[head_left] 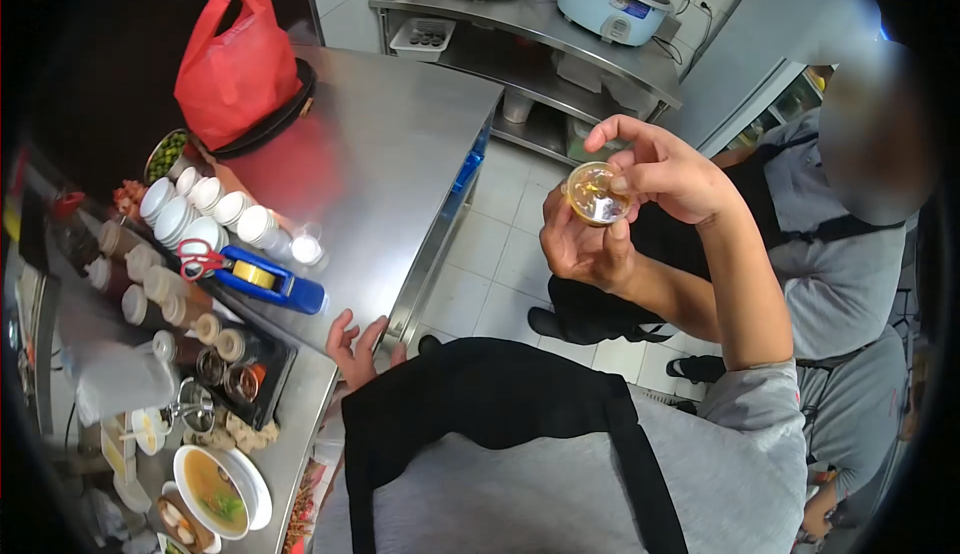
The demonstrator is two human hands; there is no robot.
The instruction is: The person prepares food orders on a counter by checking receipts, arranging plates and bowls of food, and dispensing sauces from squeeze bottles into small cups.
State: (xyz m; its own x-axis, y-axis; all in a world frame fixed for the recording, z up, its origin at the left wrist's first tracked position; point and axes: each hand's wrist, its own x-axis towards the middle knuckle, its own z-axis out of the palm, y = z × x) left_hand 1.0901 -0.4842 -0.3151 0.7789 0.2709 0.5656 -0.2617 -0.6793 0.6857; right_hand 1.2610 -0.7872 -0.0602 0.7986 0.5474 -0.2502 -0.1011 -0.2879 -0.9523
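A small clear cup (598,194) was at two people's fingertips, beside a steel counter (400,144).
The right hand (668,176) had its thumb at the cup's rim and its fingers curled above, though whether it gripped could not be told; a co-worker's hand (590,259) pinched the cup from below, while the left hand (354,350), well apart, lay loose with fingers parted at the counter's edge. On the reflective surface stood a blue tape dispenser (288,292), red-handled scissors (203,259) beside it, white-lidded containers (180,219) and, farther back, a red plastic bag (240,79); a soup bowl (212,494) sat nearer the wearer. Beyond the pale tiled floor (510,219), two rice cookers (612,6) rested on a metal shelf unit (530,16).
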